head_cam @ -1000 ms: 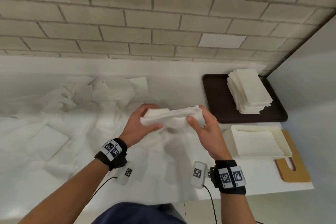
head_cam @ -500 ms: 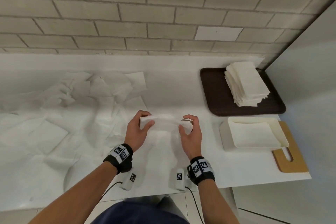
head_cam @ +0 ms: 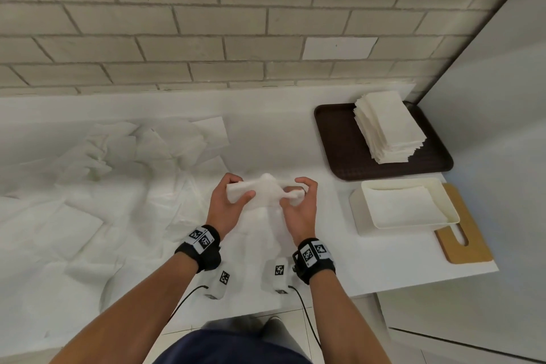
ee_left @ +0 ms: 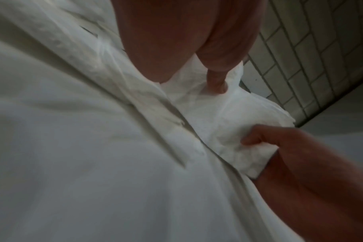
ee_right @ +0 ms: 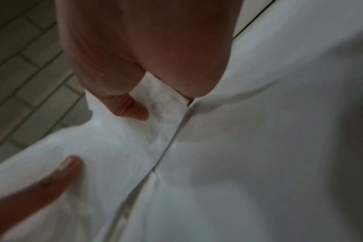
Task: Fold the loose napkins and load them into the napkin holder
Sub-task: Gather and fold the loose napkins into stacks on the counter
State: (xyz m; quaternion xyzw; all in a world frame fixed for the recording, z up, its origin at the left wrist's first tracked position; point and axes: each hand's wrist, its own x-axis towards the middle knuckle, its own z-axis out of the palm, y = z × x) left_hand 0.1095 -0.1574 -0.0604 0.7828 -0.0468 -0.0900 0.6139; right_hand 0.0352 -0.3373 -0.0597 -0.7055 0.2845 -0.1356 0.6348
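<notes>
A white napkin [head_cam: 266,190] is stretched between both hands just above the white counter [head_cam: 295,139]. My left hand [head_cam: 233,195] pinches its left end between thumb and fingers. My right hand [head_cam: 298,195] pinches the crumpled right end. The middle of the napkin bulges upward. The left wrist view shows the napkin [ee_left: 213,117] with my right hand [ee_left: 300,155] gripping its far end. In the right wrist view my right fingers [ee_right: 130,106] curl into the napkin [ee_right: 114,155]. The cream napkin holder [head_cam: 404,207] lies to the right with a napkin inside.
Several loose napkins [head_cam: 124,154] are strewn over the counter's left half. A dark brown tray [head_cam: 348,145] at the back right carries a stack of folded napkins [head_cam: 390,127]. A wooden board [head_cam: 469,233] lies under the holder. A brick wall [head_cam: 236,23] is behind, a white panel [head_cam: 502,127] at right.
Both hands lowered the napkin toward the counter and came closer together. The napkin's middle now bulges up and its right end is bunched.
</notes>
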